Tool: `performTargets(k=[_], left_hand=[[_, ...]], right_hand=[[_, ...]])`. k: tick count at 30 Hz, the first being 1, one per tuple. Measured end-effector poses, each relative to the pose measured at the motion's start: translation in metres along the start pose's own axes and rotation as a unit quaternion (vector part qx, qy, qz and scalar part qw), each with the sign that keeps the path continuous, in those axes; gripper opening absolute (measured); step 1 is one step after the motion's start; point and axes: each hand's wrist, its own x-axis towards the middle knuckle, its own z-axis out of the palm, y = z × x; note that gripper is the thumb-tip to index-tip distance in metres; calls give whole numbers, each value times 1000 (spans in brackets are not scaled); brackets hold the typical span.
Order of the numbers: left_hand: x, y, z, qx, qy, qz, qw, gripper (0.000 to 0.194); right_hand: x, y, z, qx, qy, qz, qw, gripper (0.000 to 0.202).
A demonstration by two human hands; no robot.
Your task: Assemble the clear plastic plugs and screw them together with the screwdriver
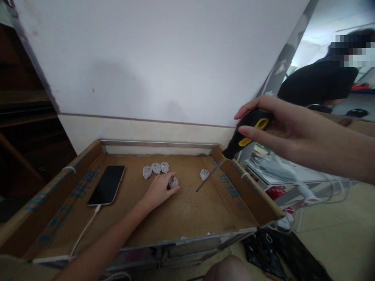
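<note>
A left hand (158,190) lies on a cardboard tray (187,210), fingertips closed around a small clear plastic piece (174,182) near the tray's middle — it looks light, hard and slick, best pinched at its sides. Right of it, the right hand (281,128) grips a screwdriver (234,150) by its black-and-yellow handle; the stiff shaft slants down-left, tip just above the cardboard. Farther back sit three more clear pieces (156,169), another (204,174) beside the shaft, and a phone (107,184) at left.
</note>
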Motion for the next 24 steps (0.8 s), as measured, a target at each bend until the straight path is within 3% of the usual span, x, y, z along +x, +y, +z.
performTargets(k=[2,4,9,13,15,18,21,24], left_hand=[[14,1,4,64,-11,40,997,39],[29,1,8,127,-16,82,988,37],[58,-6,6,193,2,103,976,35],[65,1,4,183,37,110,976,39],[71,14,13,140,48,148,978,38],[86,39,39,61,20,190,980,38],[99,57,64,43,-23,188,981,32],[98,59,67,58,-49,175,982,24]], right_hand=[[-13,8,4,-42,-59,12,997,24],[-25,14,14,-43,-70,29,996,25],[-36,18,44,76,48,42,995,10],[-41,14,64,208,155,42,965,15],[-45,8,72,246,196,26,949,16],[-49,-1,79,270,241,19,932,16],[-49,-7,83,259,276,37,925,13],[-47,-8,86,298,295,82,904,10]])
